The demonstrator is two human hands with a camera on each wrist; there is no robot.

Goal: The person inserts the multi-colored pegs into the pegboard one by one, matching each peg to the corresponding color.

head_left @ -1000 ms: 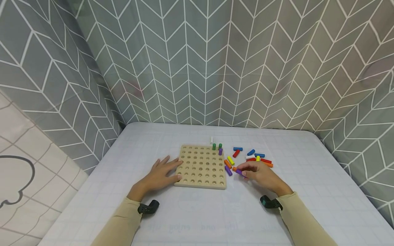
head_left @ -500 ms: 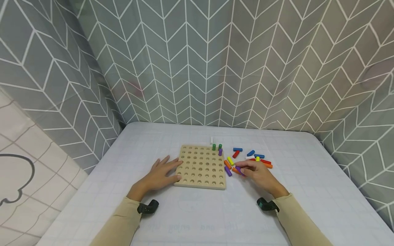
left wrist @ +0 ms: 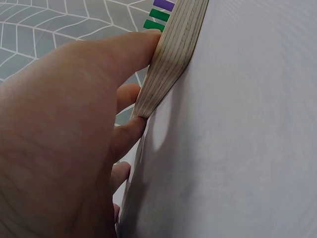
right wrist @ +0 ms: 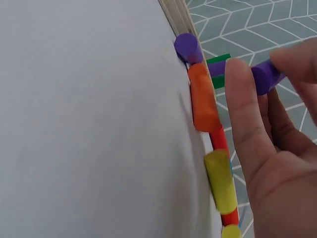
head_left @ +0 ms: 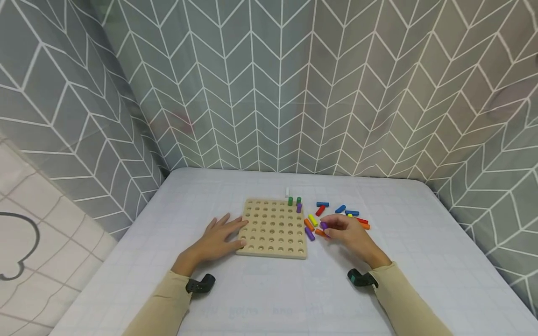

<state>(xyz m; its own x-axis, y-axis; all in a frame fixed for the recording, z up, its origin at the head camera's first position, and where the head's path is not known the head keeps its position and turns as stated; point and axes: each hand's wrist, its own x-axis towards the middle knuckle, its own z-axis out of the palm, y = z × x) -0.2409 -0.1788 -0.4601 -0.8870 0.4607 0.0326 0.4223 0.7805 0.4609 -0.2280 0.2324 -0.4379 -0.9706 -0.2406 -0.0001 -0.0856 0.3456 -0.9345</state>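
Observation:
A wooden board (head_left: 273, 228) with rows of holes lies flat on the table. Two green pegs (head_left: 290, 201) and a purple peg (head_left: 299, 208) stand in its far right corner. My left hand (head_left: 215, 240) rests on the board's left edge, fingers spread; in the left wrist view the thumb and fingertips of that hand (left wrist: 64, 119) touch the board's side (left wrist: 173, 49). Right of the board, my right hand (head_left: 352, 237) pinches a purple peg (right wrist: 266, 77) between thumb and finger, raised off the table in the right wrist view.
Loose pegs lie right of the board: a purple one (head_left: 309, 234), orange (head_left: 308, 225), yellow (head_left: 313, 220), red (head_left: 320, 211) and several blue ones (head_left: 322, 204). Beyond the board's far edge is a white peg (head_left: 287, 192). A patterned curtain (head_left: 269, 93) hangs behind the table.
My right hand has shifted slightly left, and the purple peg it pinches has turned and come up off the orange peg. My left hand stays on the board's edge.

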